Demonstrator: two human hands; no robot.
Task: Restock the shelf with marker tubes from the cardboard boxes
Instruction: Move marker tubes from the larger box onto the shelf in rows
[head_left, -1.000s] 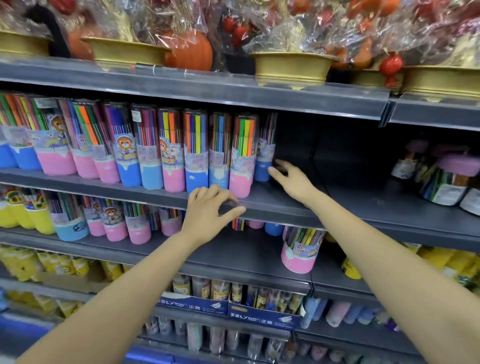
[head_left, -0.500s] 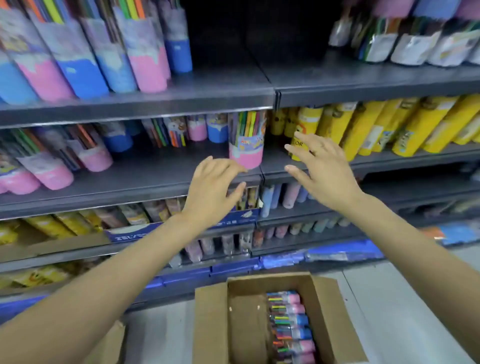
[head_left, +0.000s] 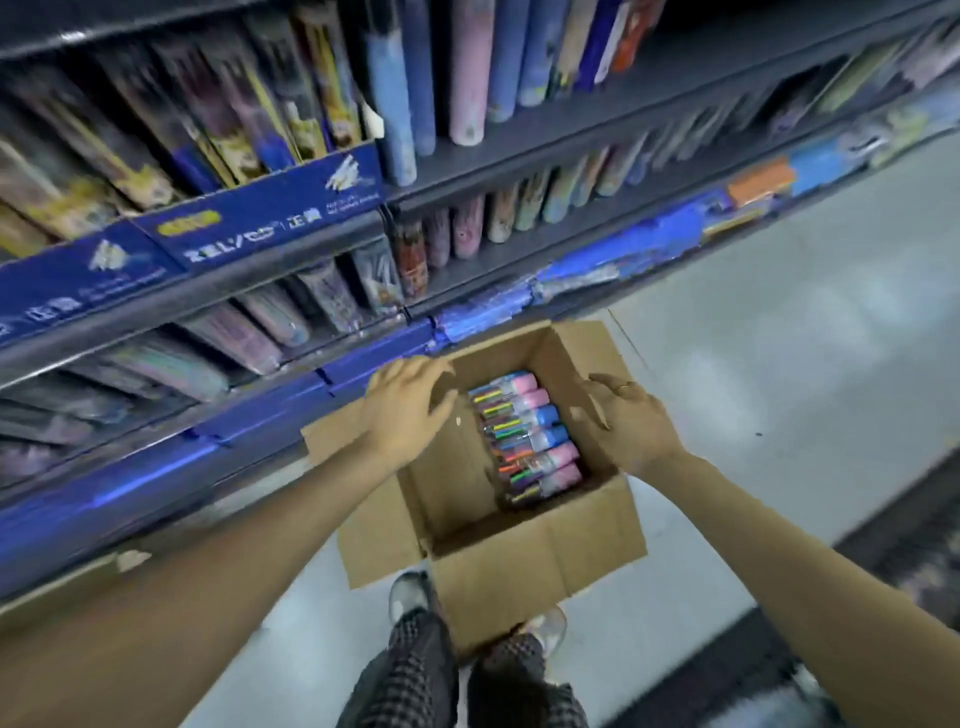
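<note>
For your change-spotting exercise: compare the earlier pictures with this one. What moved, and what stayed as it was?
Both hands came down from the shelf: the left hand and right hand now hover open over the box. Neither holds anything. The tubes still lie in the box.

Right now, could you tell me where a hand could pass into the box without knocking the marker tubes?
The cardboard box has bare room along its left inner wall, beside the left hand, and a strip at the near end. The marker tubes crowd the right side, by the right hand. Both hands are above the opening, holding nothing.
</note>
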